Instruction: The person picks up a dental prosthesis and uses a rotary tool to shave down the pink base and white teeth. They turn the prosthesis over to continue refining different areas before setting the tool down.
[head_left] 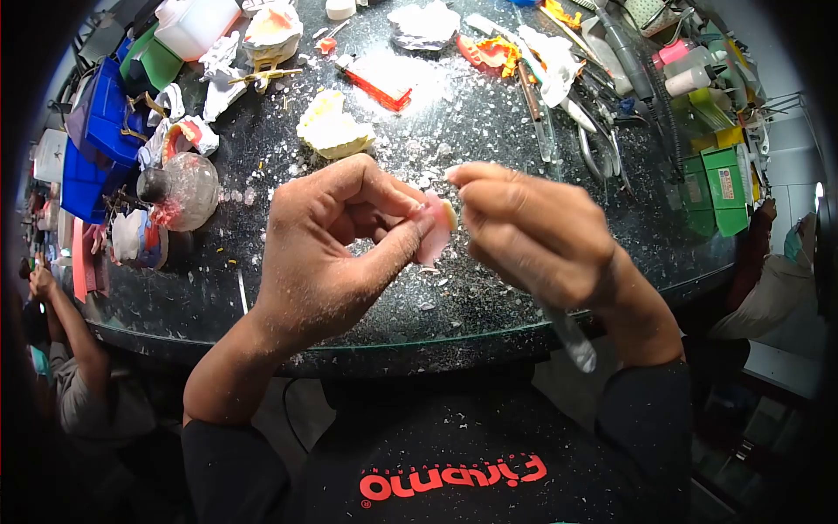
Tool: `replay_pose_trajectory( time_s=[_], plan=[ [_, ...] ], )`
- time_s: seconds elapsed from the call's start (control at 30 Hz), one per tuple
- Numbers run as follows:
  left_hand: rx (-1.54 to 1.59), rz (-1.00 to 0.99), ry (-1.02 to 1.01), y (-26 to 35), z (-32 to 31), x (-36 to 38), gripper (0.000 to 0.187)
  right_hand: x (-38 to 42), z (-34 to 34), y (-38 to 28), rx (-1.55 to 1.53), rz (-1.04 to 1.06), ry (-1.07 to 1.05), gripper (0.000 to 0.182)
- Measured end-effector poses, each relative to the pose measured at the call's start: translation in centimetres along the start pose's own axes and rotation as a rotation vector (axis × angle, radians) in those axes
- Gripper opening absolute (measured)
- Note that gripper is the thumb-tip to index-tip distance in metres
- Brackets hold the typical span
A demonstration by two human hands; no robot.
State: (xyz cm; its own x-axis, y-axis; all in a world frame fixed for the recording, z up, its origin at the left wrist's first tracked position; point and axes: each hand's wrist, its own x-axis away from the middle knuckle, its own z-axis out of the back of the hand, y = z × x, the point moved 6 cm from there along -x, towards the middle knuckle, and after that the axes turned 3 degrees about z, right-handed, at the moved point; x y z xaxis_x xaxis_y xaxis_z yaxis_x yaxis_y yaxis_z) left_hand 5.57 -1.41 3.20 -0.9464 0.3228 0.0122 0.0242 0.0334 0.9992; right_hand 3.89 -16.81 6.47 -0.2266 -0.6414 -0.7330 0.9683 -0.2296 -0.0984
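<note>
Between the thumb and fingers of my left hand [327, 236] is a pink denture piece [434, 229] with a pale yellowish edge, held above the dusty bench. My right hand [541, 229] is closed around a tool with a clear handle [573, 341], whose end sticks out below the palm toward me. Its working tip is hidden or too small to make out. The right fingertips are close to the denture piece, with a small gap showing. White shavings cover both hands and the bench [489, 297] beneath them.
A yellowish plaster cast [333, 125] and a red lighter [380, 86] lie beyond my hands. To the left stand a glass bottle with a dark cap [189, 192] and blue bins [100, 144]. Pliers [598, 144] and a handpiece [624, 52] lie right. Other people sit at both sides.
</note>
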Motion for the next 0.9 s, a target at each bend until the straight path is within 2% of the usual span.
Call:
replay_pose_trajectory(
  time_s=[0.07, 0.23, 0.3, 0.47, 0.9],
  plan=[
    [0.008, 0.025, 0.001, 0.3, 0.0, -0.1, 0.013, 0.1, 1.1, 0.9, -0.048, -0.067, 0.023, 0.013],
    [0.087, 0.036, 0.001, -0.1, 0.1, -0.5, 0.015, 0.4, 2.0, 1.7, -0.106, -0.254, 0.121, 0.023],
    [0.115, 0.04, 0.009, -0.1, 0.0, -0.5, 0.014, 0.3, 1.8, 1.5, -0.171, -0.282, 0.17, 0.021],
    [0.102, -0.029, 0.036, -0.4, 0.2, -0.4, 0.01, -0.3, 1.0, 0.5, -0.252, -0.265, 0.29, 0.018],
    [0.062, -0.181, 0.139, 0.1, 0.0, 0.6, 0.005, -0.9, 0.0, -0.2, -0.214, -0.282, 0.334, 0.013]
  ],
)
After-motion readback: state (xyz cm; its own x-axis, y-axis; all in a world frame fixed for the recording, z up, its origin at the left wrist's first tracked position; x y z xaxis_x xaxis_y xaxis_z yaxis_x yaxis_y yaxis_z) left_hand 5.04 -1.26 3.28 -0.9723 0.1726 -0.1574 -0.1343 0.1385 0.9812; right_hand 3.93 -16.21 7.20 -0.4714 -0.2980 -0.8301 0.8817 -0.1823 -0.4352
